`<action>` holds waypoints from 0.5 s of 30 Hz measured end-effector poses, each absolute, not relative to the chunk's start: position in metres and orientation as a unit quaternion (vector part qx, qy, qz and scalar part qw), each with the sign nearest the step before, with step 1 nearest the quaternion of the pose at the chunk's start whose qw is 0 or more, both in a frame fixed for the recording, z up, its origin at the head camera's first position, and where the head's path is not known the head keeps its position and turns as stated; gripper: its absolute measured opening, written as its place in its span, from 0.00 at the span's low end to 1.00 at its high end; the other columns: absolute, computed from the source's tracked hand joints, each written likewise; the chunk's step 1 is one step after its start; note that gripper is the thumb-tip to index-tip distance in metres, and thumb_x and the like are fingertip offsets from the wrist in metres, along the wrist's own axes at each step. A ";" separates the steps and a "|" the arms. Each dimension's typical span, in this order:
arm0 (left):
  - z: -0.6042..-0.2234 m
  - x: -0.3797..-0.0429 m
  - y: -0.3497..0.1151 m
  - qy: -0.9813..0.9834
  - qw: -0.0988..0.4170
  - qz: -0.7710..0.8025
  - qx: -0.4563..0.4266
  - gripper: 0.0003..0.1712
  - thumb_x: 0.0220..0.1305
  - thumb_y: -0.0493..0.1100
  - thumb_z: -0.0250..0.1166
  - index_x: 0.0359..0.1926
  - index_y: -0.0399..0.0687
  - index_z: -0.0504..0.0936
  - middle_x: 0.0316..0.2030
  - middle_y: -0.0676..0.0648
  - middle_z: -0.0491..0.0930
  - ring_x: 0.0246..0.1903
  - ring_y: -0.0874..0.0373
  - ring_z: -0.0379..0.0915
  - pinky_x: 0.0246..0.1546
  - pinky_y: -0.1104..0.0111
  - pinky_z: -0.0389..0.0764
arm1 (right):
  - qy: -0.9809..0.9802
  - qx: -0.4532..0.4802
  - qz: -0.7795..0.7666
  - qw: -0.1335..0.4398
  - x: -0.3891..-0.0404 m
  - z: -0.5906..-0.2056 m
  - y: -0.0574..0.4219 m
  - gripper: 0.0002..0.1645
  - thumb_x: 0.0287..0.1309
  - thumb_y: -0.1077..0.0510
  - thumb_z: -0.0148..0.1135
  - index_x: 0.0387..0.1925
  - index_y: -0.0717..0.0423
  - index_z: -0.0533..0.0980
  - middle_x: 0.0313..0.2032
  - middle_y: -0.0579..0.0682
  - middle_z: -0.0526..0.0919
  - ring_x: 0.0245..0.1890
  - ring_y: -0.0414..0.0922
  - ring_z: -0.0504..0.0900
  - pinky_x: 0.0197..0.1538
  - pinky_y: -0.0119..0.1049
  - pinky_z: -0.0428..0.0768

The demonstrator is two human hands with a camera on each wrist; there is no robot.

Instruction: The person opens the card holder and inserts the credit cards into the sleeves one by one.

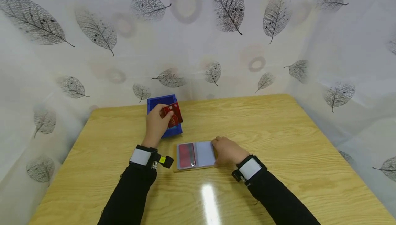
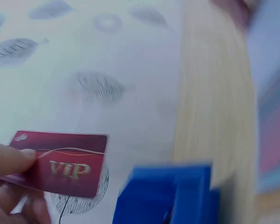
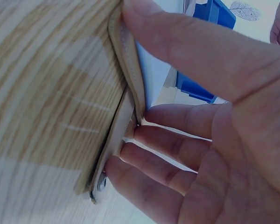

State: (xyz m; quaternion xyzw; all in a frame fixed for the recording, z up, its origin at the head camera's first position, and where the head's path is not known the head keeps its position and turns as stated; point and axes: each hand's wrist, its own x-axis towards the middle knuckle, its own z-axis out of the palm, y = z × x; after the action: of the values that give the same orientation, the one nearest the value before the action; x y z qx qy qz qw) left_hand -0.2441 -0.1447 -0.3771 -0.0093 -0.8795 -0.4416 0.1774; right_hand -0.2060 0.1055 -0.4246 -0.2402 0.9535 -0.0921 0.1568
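Observation:
My left hand (image 1: pixel 155 121) pinches a dark red VIP card (image 2: pixel 72 163) by one end between thumb and fingers. In the head view the card overlaps a blue tray (image 1: pixel 172 132) at the back of the table. A small card wallet (image 1: pixel 205 153) lies open on the tabletop, a red card (image 1: pixel 186 156) inside its left clear sleeve. My right hand (image 1: pixel 229 151) grips the wallet's right edge. In the right wrist view, thumb and fingers are at the edge of its tan cover (image 3: pixel 130 70), and a strap with a metal snap (image 3: pixel 101 181) sticks out below.
The wooden table (image 1: pixel 263 125) reaches back to a pale curtain (image 1: pixel 191 46) printed with dark leaves. Glare shows on the wood near the front. Black bands with white patches (image 1: pixel 140 157) circle both wrists.

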 end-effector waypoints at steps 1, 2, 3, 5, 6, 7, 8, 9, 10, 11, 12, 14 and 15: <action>-0.379 -0.240 -0.142 -0.876 0.144 -0.461 -0.012 0.16 0.64 0.35 0.64 0.51 0.35 0.78 0.43 0.34 0.83 0.42 0.43 0.79 0.41 0.53 0.79 | 0.953 -0.240 -0.092 0.158 -0.206 -0.425 0.106 0.50 0.36 0.51 0.82 0.62 0.66 0.71 0.59 0.60 0.74 0.59 0.57 0.72 0.59 0.46 0.73; -0.382 -0.236 -0.140 -0.874 0.115 -0.472 -0.015 0.17 0.63 0.34 0.63 0.54 0.35 0.77 0.45 0.34 0.82 0.45 0.43 0.79 0.43 0.52 0.79 | 0.953 -0.241 -0.093 0.159 -0.206 -0.424 0.106 0.50 0.36 0.52 0.82 0.62 0.66 0.71 0.59 0.60 0.74 0.59 0.57 0.72 0.59 0.47 0.73; -0.385 -0.232 -0.137 -0.873 0.090 -0.479 -0.020 0.19 0.63 0.32 0.62 0.55 0.35 0.76 0.46 0.34 0.82 0.46 0.42 0.79 0.44 0.52 0.79 | 0.953 -0.241 -0.092 0.159 -0.207 -0.425 0.106 0.50 0.37 0.51 0.82 0.62 0.66 0.71 0.59 0.60 0.74 0.59 0.57 0.72 0.60 0.47 0.73; -0.394 -0.226 -0.131 -0.872 0.045 -0.487 -0.026 0.23 0.61 0.30 0.62 0.59 0.37 0.75 0.49 0.34 0.81 0.48 0.43 0.78 0.46 0.52 0.78 | 0.953 -0.241 -0.090 0.158 -0.207 -0.425 0.107 0.50 0.37 0.51 0.82 0.62 0.66 0.71 0.60 0.60 0.73 0.59 0.57 0.72 0.60 0.46 0.73; -0.398 -0.223 -0.128 -0.869 0.026 -0.493 -0.025 0.25 0.60 0.29 0.63 0.60 0.37 0.75 0.50 0.34 0.80 0.47 0.43 0.77 0.45 0.53 0.78 | 0.954 -0.240 -0.091 0.158 -0.207 -0.425 0.107 0.50 0.37 0.51 0.82 0.62 0.66 0.71 0.60 0.60 0.73 0.60 0.57 0.72 0.60 0.47 0.73; -0.403 -0.220 -0.125 -0.868 0.011 -0.496 -0.026 0.25 0.60 0.28 0.63 0.60 0.37 0.75 0.50 0.34 0.80 0.47 0.43 0.77 0.45 0.54 0.79 | 0.954 -0.239 -0.091 0.158 -0.207 -0.425 0.107 0.50 0.37 0.52 0.82 0.62 0.66 0.71 0.60 0.60 0.73 0.60 0.57 0.72 0.60 0.47 0.73; -0.408 -0.218 -0.123 -0.866 -0.002 -0.500 -0.025 0.26 0.59 0.28 0.63 0.61 0.36 0.75 0.50 0.34 0.80 0.47 0.43 0.77 0.45 0.54 0.79 | 0.954 -0.237 -0.093 0.158 -0.207 -0.425 0.107 0.50 0.37 0.52 0.82 0.62 0.66 0.71 0.60 0.61 0.73 0.60 0.57 0.71 0.61 0.47 0.72; -0.412 -0.215 -0.121 -0.864 -0.013 -0.503 -0.023 0.27 0.59 0.28 0.64 0.61 0.36 0.75 0.49 0.34 0.80 0.46 0.43 0.78 0.44 0.55 0.80 | 0.954 -0.236 -0.094 0.159 -0.207 -0.425 0.106 0.50 0.37 0.52 0.82 0.62 0.66 0.71 0.60 0.61 0.73 0.60 0.57 0.71 0.61 0.47 0.72; -0.416 -0.213 -0.119 -0.861 -0.028 -0.508 -0.016 0.27 0.59 0.28 0.65 0.61 0.36 0.74 0.49 0.34 0.80 0.45 0.43 0.78 0.43 0.56 0.80 | 0.954 -0.235 -0.095 0.160 -0.207 -0.425 0.106 0.50 0.37 0.52 0.82 0.62 0.66 0.70 0.60 0.61 0.73 0.61 0.57 0.71 0.61 0.47 0.72; -0.419 -0.212 -0.118 -0.857 -0.041 -0.513 -0.009 0.28 0.58 0.28 0.65 0.61 0.35 0.74 0.48 0.35 0.80 0.45 0.44 0.78 0.42 0.57 0.81 | 0.954 -0.234 -0.096 0.160 -0.206 -0.425 0.106 0.50 0.37 0.52 0.82 0.62 0.66 0.71 0.60 0.61 0.73 0.61 0.57 0.71 0.61 0.47 0.72; -0.423 -0.210 -0.117 -0.854 -0.053 -0.517 -0.004 0.28 0.58 0.28 0.66 0.61 0.34 0.73 0.47 0.35 0.80 0.44 0.44 0.79 0.41 0.58 0.81 | 0.954 -0.234 -0.097 0.160 -0.206 -0.425 0.106 0.50 0.36 0.52 0.82 0.62 0.66 0.71 0.60 0.61 0.73 0.61 0.57 0.71 0.61 0.47 0.72; -0.427 -0.208 -0.116 -0.846 -0.077 -0.527 0.009 0.30 0.58 0.28 0.66 0.62 0.33 0.72 0.45 0.36 0.79 0.42 0.46 0.80 0.37 0.60 0.83 | 0.954 -0.234 -0.096 0.160 -0.206 -0.424 0.105 0.50 0.37 0.51 0.82 0.62 0.66 0.70 0.60 0.61 0.73 0.61 0.57 0.71 0.61 0.47 0.72; -0.429 -0.207 -0.116 -0.843 -0.089 -0.530 0.017 0.30 0.58 0.29 0.66 0.63 0.33 0.71 0.43 0.37 0.79 0.39 0.47 0.80 0.34 0.62 0.83 | 0.954 -0.235 -0.094 0.160 -0.206 -0.424 0.105 0.51 0.37 0.51 0.82 0.62 0.66 0.70 0.61 0.61 0.73 0.61 0.57 0.71 0.61 0.47 0.72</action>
State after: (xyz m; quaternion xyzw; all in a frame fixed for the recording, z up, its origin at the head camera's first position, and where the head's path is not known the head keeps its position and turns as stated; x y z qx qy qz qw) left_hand -0.2072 -0.1158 -0.4291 0.0167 -0.8429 -0.5305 -0.0887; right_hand -0.2060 0.1053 -0.4243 -0.2349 0.9541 -0.0939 0.1602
